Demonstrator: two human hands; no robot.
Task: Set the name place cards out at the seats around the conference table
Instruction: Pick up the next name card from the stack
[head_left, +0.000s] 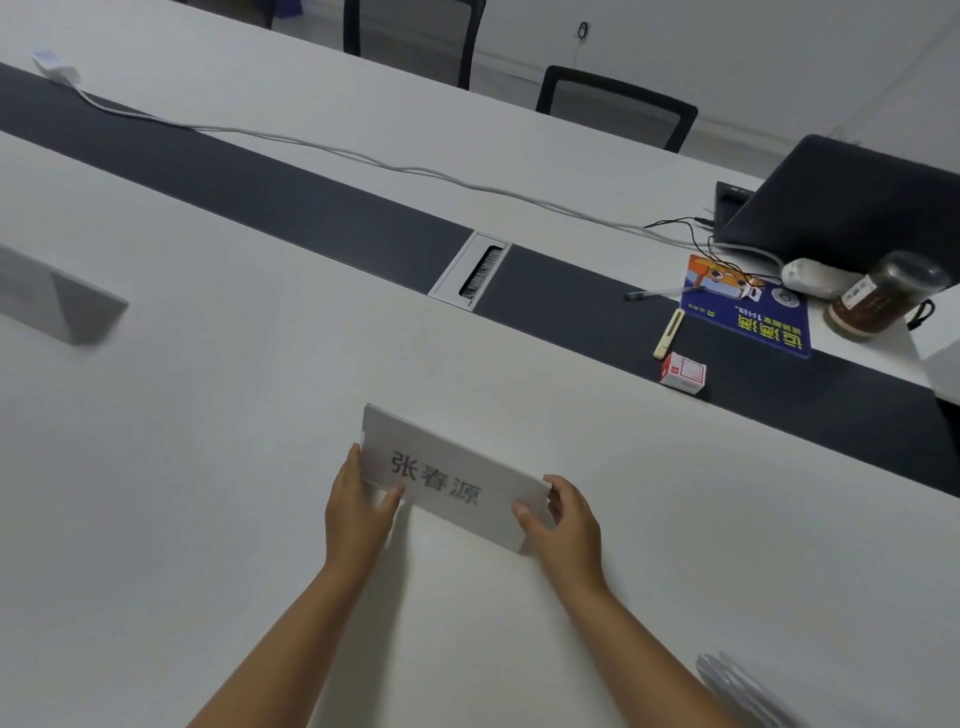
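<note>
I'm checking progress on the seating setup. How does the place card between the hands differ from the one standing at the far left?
The held place card is pinched at both ends by the left hand and right hand; the left place card stands free, untouched. The held one shows printed characters toward the camera; the left one shows only blank, blurred faces. Both are white folded cards on the white table.

One head-worn wide-angle view, looking forward and steeply down across the white counter (208, 467) from its near edge. Both forearms reach in from the bottom, close below the lens. Black chairs (618, 106) line the far side; edges bow.
</note>
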